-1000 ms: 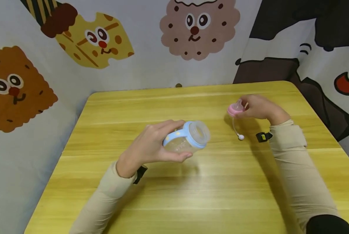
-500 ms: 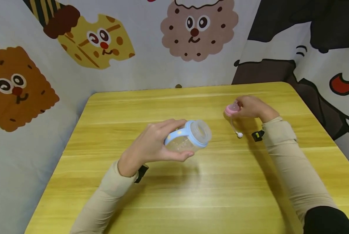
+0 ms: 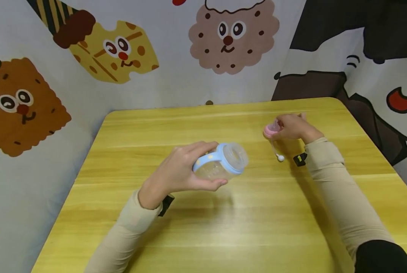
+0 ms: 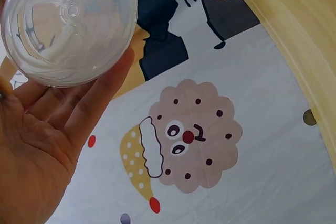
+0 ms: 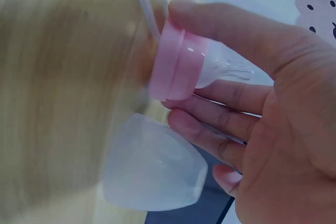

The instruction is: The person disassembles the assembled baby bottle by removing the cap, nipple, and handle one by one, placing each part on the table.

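Note:
My left hand (image 3: 179, 167) grips a clear baby bottle (image 3: 213, 170) above the middle of the table. The bottle lies tilted, its uncapped mouth facing right, with a light blue handle collar (image 3: 206, 158) around the neck. Its round base (image 4: 71, 30) shows in the left wrist view. Towards the far right, my right hand (image 3: 296, 127) pinches a pink bottle ring (image 5: 178, 64) between thumb and fingers. A clear teat (image 5: 223, 69) sticks out of that ring, and a thin straw with a white ball (image 3: 280, 158) hangs from the other side.
Below the right fingers, a translucent white cap (image 5: 155, 166) stands on the table in the right wrist view; the hand mostly hides that spot in the head view. The wooden table (image 3: 203, 227) meets a cartoon-printed cloth (image 3: 169, 87) at its back edge.
The right hand has shifted a little to the left with the pink ring, its straw still dangling. The left hand keeps its grip, and the bottle has barely moved.

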A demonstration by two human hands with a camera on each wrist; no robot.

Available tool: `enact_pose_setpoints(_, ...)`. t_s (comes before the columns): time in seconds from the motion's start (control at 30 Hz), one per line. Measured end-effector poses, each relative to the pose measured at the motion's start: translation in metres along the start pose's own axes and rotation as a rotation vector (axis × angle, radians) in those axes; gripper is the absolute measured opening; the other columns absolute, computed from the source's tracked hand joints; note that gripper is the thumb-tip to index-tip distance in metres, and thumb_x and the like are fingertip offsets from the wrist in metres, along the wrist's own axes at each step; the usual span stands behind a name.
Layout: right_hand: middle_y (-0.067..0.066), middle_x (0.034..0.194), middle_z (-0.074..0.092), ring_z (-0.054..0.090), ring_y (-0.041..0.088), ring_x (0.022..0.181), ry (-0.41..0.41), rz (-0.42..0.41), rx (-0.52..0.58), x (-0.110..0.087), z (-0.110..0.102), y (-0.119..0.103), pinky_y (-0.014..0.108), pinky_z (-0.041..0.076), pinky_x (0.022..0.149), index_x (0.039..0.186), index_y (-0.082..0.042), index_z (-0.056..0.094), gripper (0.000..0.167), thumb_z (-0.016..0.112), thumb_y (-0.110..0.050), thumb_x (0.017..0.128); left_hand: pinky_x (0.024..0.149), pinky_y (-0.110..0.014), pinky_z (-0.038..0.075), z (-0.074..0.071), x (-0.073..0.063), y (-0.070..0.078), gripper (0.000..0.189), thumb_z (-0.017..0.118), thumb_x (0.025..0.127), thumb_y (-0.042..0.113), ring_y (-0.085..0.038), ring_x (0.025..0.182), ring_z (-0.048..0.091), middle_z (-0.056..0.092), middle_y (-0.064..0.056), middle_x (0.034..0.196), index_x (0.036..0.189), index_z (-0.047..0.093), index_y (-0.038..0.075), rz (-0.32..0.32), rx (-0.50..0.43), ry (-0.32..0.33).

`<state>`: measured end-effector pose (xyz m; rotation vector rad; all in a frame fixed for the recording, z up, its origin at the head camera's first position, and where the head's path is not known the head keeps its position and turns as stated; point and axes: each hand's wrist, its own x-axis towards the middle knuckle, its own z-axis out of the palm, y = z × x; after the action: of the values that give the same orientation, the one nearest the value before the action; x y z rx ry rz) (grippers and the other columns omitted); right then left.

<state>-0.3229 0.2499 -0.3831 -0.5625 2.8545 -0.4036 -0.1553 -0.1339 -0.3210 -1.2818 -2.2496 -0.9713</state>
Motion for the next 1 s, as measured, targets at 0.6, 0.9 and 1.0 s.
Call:
enact_pose_setpoints(0.6,0.027,0.118,0.071,0.064,0.05,0.106,-0.014,0.052,-0.099,0.017,0.002,-0.012,0.065,0.037,0.098,0.116,0.003,0.066,0.057,0.095,-0.023,0.075,0.073,-0.029,0.063,0.011,-0.003,-0.008,0.068,0.085,0.084,0.05,-0.017,0.088,0.074,0.077,-0.011,0.113,0.126,0.069,-0.001,-0.019,-0.056,-0.006)
enact_pose_setpoints(0.9,0.032,0.12,0.069,0.066,0.051,0.11,-0.106,0.048,-0.304,0.029,-0.001,-0.034,0.062,0.058,0.09,0.124,0.008,0.067,0.057,0.093,-0.002,0.073,0.071,-0.027,0.062,0.018,-0.004,-0.012,0.069,0.087,0.082,0.048,-0.017,0.087,0.073,0.077,-0.011,0.112,0.126,0.069,-0.002,-0.025,-0.051,-0.036)
enact_pose_setpoints(1.0,0.031,0.116,0.07,0.069,0.048,0.106,-0.12,0.052,-0.347,0.034,0.001,-0.036,0.058,0.06,0.085,0.116,0.007,0.071,0.045,0.089,0.004,0.075,0.072,-0.027,0.062,0.02,-0.003,-0.014,0.069,0.088,0.081,0.047,-0.016,0.087,0.073,0.077,-0.011,0.112,0.126,0.069,-0.002,-0.027,-0.054,-0.037)
